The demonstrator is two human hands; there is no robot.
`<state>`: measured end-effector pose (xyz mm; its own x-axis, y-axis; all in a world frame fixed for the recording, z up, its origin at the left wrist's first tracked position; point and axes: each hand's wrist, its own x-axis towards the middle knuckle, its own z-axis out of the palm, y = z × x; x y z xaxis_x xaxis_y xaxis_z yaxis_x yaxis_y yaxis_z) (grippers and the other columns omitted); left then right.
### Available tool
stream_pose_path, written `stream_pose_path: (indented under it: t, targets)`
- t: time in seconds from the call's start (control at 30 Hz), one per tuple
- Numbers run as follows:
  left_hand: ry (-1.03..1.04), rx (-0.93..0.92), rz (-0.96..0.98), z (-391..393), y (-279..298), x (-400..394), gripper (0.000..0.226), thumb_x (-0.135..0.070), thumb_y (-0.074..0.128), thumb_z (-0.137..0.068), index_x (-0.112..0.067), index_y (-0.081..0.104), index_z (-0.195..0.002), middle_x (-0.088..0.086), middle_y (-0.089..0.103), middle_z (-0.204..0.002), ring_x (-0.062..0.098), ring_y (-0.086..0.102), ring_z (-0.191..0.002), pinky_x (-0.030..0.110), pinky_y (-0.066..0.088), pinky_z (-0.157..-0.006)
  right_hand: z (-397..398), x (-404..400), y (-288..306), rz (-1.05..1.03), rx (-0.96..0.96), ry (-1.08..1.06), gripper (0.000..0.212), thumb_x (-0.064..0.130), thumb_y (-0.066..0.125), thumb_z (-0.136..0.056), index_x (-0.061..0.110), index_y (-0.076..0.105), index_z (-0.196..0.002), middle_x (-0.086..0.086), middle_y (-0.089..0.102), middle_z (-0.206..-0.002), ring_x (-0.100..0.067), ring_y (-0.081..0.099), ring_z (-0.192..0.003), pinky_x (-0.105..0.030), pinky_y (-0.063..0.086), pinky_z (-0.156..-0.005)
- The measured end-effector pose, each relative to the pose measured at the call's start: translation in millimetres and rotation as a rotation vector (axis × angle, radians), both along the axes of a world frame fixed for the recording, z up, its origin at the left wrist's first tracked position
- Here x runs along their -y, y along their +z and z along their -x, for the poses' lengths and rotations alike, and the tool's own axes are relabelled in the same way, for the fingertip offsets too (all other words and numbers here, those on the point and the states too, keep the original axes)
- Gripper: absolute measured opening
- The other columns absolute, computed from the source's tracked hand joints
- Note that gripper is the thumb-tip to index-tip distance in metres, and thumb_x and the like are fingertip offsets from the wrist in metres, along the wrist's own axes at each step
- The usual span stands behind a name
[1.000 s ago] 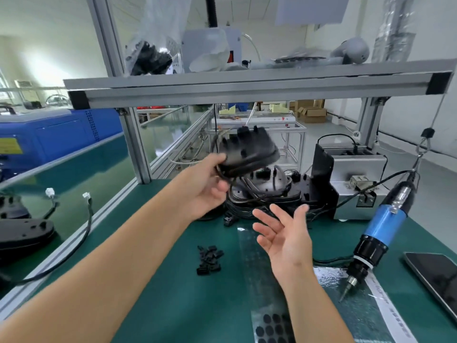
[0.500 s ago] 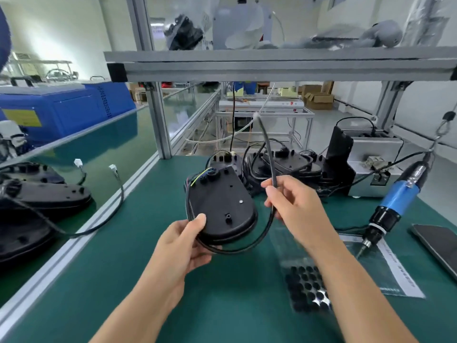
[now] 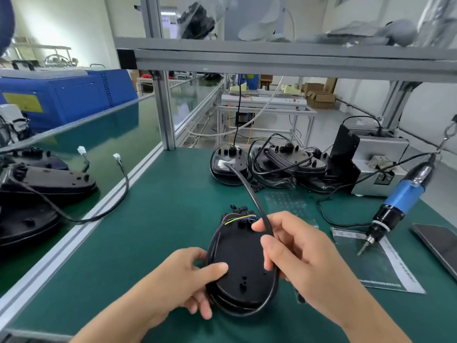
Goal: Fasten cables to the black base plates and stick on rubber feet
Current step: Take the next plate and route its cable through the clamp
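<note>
Both hands hold one black base plate (image 3: 241,263) low over the green bench (image 3: 153,219): left hand (image 3: 188,280) grips its near-left edge, thumb on top; right hand (image 3: 294,253) pinches its black cable (image 3: 249,191), curled fingers against the plate's right side.

Green-topped workbench (image 3: 153,219) with aluminium frame posts (image 3: 163,107) carried a grey shelf (image 3: 284,58) overhead, pale walls (image 3: 74,33) stood bright, grey floor (image 3: 329,125) held cardboard boxes (image 3: 320,97), blue cabinet (image 3: 71,100) sat left.
</note>
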<state>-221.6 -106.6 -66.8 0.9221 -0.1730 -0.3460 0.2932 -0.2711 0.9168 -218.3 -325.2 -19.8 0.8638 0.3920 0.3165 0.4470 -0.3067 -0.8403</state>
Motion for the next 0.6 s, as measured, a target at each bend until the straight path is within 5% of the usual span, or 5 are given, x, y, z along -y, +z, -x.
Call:
stream_pose_path:
  t: [0.17, 0.3, 0.37, 0.5, 0.6]
  targets:
    - [-0.074, 0.184, -0.366, -21.6, 21.7, -21.5, 0.042, -0.05, 0.049, -0.094, -0.013, 0.065, -0.105, 0.007, 0.073, -0.073, 0.018, 0.066, -0.055, 0.018, 0.043, -0.046, -4.7, -9.0, 1.5, 0.018, 0.016, 0.024, 0.021, 0.02, 0.056, -0.096, 0.04, 0.061, -0.098, -0.007, 0.062, -0.07, -0.005, 0.06, -0.062, -0.013, 0.042, -0.06]
    - [0.228, 0.019, 0.5, -71.5, 73.4, -27.3, 0.055, -0.051, 0.03, -0.1, -0.004, 0.044, -0.126, 0.022, 0.072, -0.098, 0.031, 0.072, -0.087, 0.036, 0.059, -0.061, -0.5, -31.3, -1.0, 0.127, 0.041, 0.081, 0.008, 0.027, 0.057, -0.096, 0.034, 0.06, -0.096, -0.002, 0.061, -0.069, -0.012, 0.056, -0.059, -0.026, 0.045, -0.059]
    - [0.23, 0.004, 0.774, -91.9, 96.0, -26.8, 0.056, -0.045, 0.03, -0.102, 0.006, 0.044, -0.121, 0.024, 0.072, -0.096, 0.03, 0.073, -0.081, 0.037, 0.059, -0.061, 3.6, -46.1, -3.1, 0.171, 0.072, 0.081, 0.011, 0.038, 0.052, -0.097, 0.029, 0.055, -0.091, -0.001, 0.056, -0.066, -0.016, 0.05, -0.058, -0.034, 0.042, -0.06]
    - [0.402, 0.02, 0.859, -119.9, 132.8, -34.3, 0.022, -0.017, 0.041, -0.101, -0.004, 0.058, -0.093, 0.002, 0.061, -0.055, 0.007, 0.052, -0.038, 0.016, 0.048, -0.045, 16.2, -80.3, -2.9, 0.272, 0.241, 0.031, 0.033, 0.059, 0.03, -0.095, 0.028, 0.036, -0.085, 0.005, 0.045, -0.058, -0.018, 0.046, -0.061, -0.039, 0.037, -0.062]
    - [0.425, 0.048, 0.82, -132.6, 143.6, -46.1, 0.04, -0.033, 0.033, -0.103, -0.007, 0.062, -0.095, -0.007, 0.053, -0.051, 0.003, 0.044, -0.036, 0.014, 0.04, -0.04, 17.0, -102.9, -3.9, 0.294, 0.268, -0.093, 0.035, 0.058, 0.021, -0.094, 0.029, 0.028, -0.077, 0.002, 0.042, -0.058, -0.023, 0.042, -0.06, -0.039, 0.03, -0.059]
